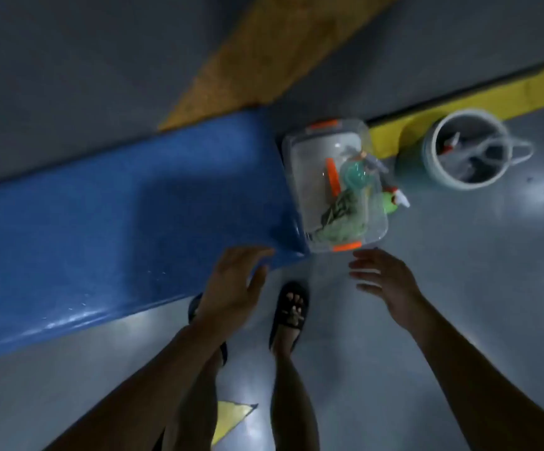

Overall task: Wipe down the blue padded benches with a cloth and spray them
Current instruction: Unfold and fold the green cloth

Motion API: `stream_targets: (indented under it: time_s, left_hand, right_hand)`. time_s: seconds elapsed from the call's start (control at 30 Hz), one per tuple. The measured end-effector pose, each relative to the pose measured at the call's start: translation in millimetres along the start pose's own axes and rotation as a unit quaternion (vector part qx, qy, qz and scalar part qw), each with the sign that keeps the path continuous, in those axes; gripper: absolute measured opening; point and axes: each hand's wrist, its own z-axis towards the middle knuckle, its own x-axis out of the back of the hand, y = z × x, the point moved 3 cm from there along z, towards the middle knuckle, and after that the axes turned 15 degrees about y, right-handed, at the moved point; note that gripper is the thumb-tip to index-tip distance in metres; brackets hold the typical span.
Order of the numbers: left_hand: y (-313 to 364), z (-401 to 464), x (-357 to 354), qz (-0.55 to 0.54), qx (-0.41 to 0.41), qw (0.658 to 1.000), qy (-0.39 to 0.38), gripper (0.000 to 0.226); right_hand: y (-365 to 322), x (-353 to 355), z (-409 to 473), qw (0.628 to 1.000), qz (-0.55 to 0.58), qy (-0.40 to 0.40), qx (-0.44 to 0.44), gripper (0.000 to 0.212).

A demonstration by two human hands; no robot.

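Note:
A long blue padded bench runs from the left edge to the middle of the view. At its right end stands a clear plastic bin with orange latches. Inside it lie a greenish cloth and a teal bottle. A green spray bottle with a white nozzle sits at the bin's right side. My left hand hovers with straight fingers over the bench's near corner. My right hand is held out empty, fingers spread, just below the bin.
A grey bucket holding tools stands on the floor to the right of the bin. A yellow curb runs along the back right. My sandalled feet stand on the glossy grey floor beside the bench.

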Motion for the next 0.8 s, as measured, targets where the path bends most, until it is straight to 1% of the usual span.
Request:
stream_targets:
  time_s: [0.07, 0.1, 0.17, 0.2, 0.23, 0.3, 0.37, 0.43, 0.5, 0.6, 0.67, 0.7, 0.77, 0.8]
  left_hand:
    - [-10, 15, -31, 0.048, -0.069, 0.996, 0.007, 0.035]
    - [-12, 23, -42, 0.067, -0.091, 0.994, 0.006, 0.034]
    - [-18, 36, -61, 0.096, -0.124, 0.988, 0.017, 0.033]
    - [-18, 39, -68, 0.102, -0.143, 0.984, 0.019, 0.033]
    - [-20, 42, -73, 0.109, -0.156, 0.981, 0.024, 0.032]
    - [-27, 49, -80, 0.125, -0.179, 0.975, 0.037, 0.031]
    - [-27, 53, -84, 0.133, -0.196, 0.97, 0.047, 0.03]
    - [-25, 54, -86, 0.134, -0.213, 0.966, 0.06, 0.029]
    - [-23, 57, -86, 0.137, -0.222, 0.963, 0.07, 0.028]
    - [-26, 57, -90, 0.145, -0.223, 0.962, 0.069, 0.028]
    - [-28, 57, -93, 0.148, -0.224, 0.961, 0.066, 0.028]
    - [-29, 56, -94, 0.149, -0.223, 0.961, 0.066, 0.029]
    - [-29, 55, -93, 0.147, -0.219, 0.962, 0.07, 0.03]
    - [-27, 54, -92, 0.147, -0.216, 0.963, 0.073, 0.03]
  right_hand:
    - [11, -9, 36, 0.999, -0.012, 0.035, 0.007, 0.022]
    - [17, -14, 57, 0.998, -0.02, 0.053, 0.013, 0.019]
    - [32, -28, 97, 0.996, -0.053, 0.071, 0.032, 0.019]
    - [40, -34, 116, 0.99, -0.101, 0.078, 0.064, 0.021]
    - [45, -39, 136, 0.974, -0.177, 0.088, 0.111, 0.026]
    - [47, -51, 166, 0.908, -0.343, 0.104, 0.219, 0.039]
    - [47, -67, 191, 0.852, -0.424, 0.093, 0.292, 0.053]
    - [51, -81, 213, 0.809, -0.484, 0.083, 0.323, 0.063]
    - [57, -90, 231, 0.768, -0.543, 0.092, 0.327, 0.07]
    - [64, -96, 250, 0.73, -0.575, 0.132, 0.345, 0.077]
    - [63, -95, 255, 0.714, -0.582, 0.141, 0.364, 0.075]
    - [61, -93, 255, 0.703, -0.584, 0.148, 0.378, 0.07]
    - [57, -86, 251, 0.685, -0.581, 0.167, 0.407, 0.05]
    - [56, -80, 250, 0.694, -0.567, 0.167, 0.411, 0.041]
